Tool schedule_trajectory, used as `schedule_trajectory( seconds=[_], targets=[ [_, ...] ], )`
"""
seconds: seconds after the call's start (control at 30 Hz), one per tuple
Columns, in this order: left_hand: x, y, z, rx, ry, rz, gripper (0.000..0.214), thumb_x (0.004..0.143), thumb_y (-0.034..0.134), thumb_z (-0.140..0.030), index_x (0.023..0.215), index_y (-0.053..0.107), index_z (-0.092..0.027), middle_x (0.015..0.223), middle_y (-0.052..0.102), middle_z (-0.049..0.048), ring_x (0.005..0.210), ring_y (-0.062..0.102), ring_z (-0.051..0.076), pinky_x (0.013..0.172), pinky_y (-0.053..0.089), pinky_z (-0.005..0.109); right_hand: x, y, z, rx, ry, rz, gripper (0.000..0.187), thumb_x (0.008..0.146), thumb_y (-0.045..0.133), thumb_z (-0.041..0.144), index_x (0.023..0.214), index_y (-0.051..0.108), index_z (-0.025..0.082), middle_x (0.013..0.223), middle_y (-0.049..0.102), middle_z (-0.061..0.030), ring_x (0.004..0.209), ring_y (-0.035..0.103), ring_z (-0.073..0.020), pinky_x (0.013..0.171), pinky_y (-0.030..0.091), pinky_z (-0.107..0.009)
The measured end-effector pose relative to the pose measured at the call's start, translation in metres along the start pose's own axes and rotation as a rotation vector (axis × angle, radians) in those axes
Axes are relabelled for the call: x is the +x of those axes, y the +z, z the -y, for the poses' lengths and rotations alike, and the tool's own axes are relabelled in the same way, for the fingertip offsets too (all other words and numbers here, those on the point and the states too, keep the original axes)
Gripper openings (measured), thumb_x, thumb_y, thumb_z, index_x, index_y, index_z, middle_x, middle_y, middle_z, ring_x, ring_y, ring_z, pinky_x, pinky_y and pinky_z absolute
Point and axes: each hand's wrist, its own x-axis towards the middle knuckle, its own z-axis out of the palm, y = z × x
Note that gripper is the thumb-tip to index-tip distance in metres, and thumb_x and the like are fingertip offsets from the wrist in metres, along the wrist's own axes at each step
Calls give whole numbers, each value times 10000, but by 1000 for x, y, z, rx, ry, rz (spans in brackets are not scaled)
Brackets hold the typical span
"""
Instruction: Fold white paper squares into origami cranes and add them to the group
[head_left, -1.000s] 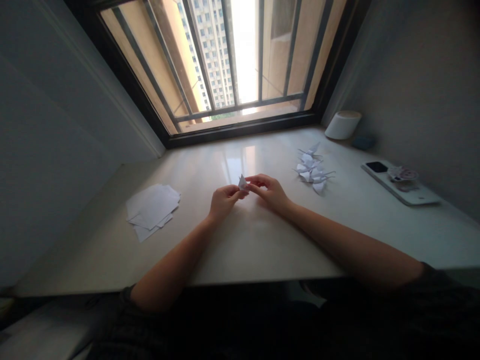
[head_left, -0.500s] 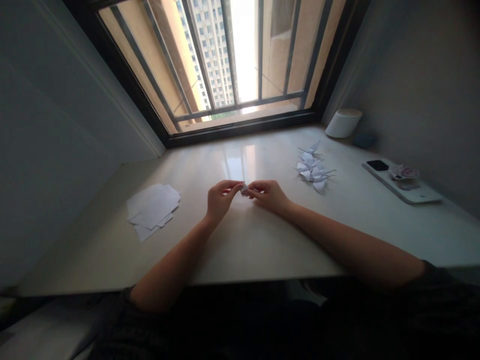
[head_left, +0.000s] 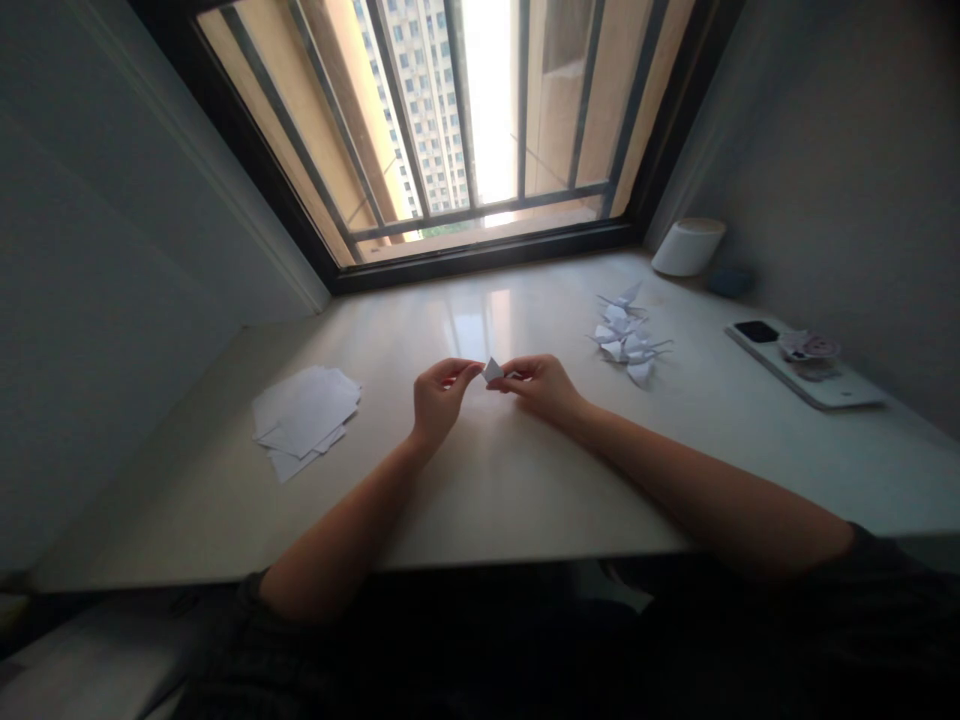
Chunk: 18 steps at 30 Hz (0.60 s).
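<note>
A small folded piece of white paper (head_left: 492, 370) is held between my two hands, above the middle of the white table (head_left: 480, 480). My left hand (head_left: 442, 395) pinches its left edge between thumb and fingers. From the right, my right hand (head_left: 541, 385) grips it with thumb and forefinger. A pointed peak of the paper stands up between the fingertips; the rest is partly hidden by my fingers. Off to the right lies a cluster of folded paper cranes (head_left: 628, 335). Left of my hands is a loose stack of white paper sheets (head_left: 306, 415).
On the right side rests a white phone (head_left: 806, 370) with a round ornament on its back. A white cup-like container (head_left: 688, 247) stands in the far right corner beside a dark bluish object (head_left: 729, 281). A barred window (head_left: 480, 255) borders the table's back.
The folded paper has turned, so its pointed peak now shows more between my fingers. My right hand has shifted slightly up and right; my left hand is almost in the same place.
</note>
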Motion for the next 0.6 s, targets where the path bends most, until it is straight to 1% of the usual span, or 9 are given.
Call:
schedule_trajectory(
  seconds=[0.13,0.3,0.43,0.5,0.6],
  targets=[
    [1,0,2,10,-2,-29,269,777,669,-449,814,742,-193,786,734,48,758,668,173,691,499,274,0,0,3,47,25,-17,262,673,754,452,760,770,205,636,703,-27,575,598,-149,566,434,-267],
    [1,-1,4,-3,2,-38,278,785,661,-455,823,733,-190,758,724,41,740,667,166,695,499,272,0,1,3,37,57,-43,279,665,757,465,746,771,198,615,694,-31,556,594,-149,538,419,-262],
    [2,-2,1,-5,28,44,233,784,673,-418,828,732,-197,844,740,49,794,670,167,724,498,274,1,1,-1,20,46,-27,289,675,750,474,757,771,198,627,699,-33,568,604,-153,549,428,-265],
    [2,-2,0,-1,57,89,208,778,687,-388,877,737,-212,889,741,47,819,669,163,731,497,270,1,1,-3,16,44,-16,305,683,739,491,758,768,197,635,701,-36,574,607,-152,554,434,-266],
    [3,-2,0,4,90,121,195,781,691,-362,919,743,-235,922,739,48,832,666,162,717,499,269,2,1,-5,17,46,-17,324,683,732,511,752,765,196,636,702,-37,571,607,-151,551,439,-265]
  ],
)
